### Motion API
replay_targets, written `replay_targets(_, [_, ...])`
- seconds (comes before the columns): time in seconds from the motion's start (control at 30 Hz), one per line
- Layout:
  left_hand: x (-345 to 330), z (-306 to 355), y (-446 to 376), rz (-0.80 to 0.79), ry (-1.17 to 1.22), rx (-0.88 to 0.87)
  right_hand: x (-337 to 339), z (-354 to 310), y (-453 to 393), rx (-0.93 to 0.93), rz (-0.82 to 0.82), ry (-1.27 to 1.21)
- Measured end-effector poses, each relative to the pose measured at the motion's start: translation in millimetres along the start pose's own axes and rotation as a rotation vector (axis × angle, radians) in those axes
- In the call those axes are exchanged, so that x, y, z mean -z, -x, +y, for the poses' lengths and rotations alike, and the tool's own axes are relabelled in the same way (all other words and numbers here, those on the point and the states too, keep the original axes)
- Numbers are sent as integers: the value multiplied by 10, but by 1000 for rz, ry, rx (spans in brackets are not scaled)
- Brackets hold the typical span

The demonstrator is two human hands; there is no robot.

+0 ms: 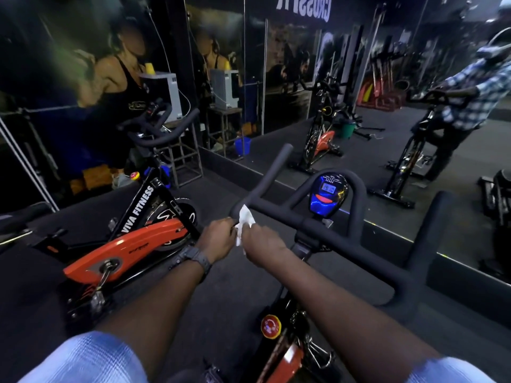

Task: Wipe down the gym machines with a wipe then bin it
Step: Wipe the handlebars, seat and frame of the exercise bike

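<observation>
A white wipe (244, 220) is pinched between both my hands just below the left end of the black handlebar (326, 230) of the spin bike in front of me. My left hand (218, 239), with a dark watch on its wrist, grips the wipe's left side. My right hand (261, 241) grips its right side. The top of the wipe touches the bar near the left horn (272, 172). The bike's blue console (327, 193) sits in the middle of the bars, and a red knob (271, 326) shows on the frame below.
A second spin bike with an orange cover (124, 250) stands to my left. A mirror wall (359, 92) runs ahead and to the right, reflecting bikes and a person in a checked shirt. A blue bucket (242, 146) and a metal stand (182, 158) are by the wall.
</observation>
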State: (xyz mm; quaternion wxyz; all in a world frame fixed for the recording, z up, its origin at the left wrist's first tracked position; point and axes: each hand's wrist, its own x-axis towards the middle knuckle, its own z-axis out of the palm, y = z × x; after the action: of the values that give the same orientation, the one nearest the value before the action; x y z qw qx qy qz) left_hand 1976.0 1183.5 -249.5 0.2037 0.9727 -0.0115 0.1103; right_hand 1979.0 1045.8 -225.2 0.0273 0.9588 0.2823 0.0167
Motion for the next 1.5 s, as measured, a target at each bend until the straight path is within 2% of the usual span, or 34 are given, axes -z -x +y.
replay_targets(0.23, [-6,-33,15,-16,49,87,-27,-90,-101,48,23,-11])
replay_targets(0.43, [-22,-48,-40,-8,-8,75,-98,-34,-99,30,39,30])
replay_targets(0.6, [-57,-82,-159,35,-19,91,-95,-91,-385,25,-30,-79])
replay_targets(0.67, [-63,-106,-197,45,-13,100,-79,-134,-456,31,-51,-43])
replay_targets(0.8, [-70,-202,-254,85,68,85,-183,-101,-449,39,20,0])
replay_targets(0.93, [-73,-329,-346,68,71,70,-238,-123,-513,-9,6,-36])
replay_targets(1.23, [-23,-600,-784,-9,246,102,-359,-230,-1025,-105,14,-45])
replay_targets(1.4, [-51,-862,-1320,-217,455,53,-441,-153,-1297,-150,154,28])
replay_targets(1.5, [-49,-900,-1615,-277,509,-30,-382,-73,-1502,-242,208,12])
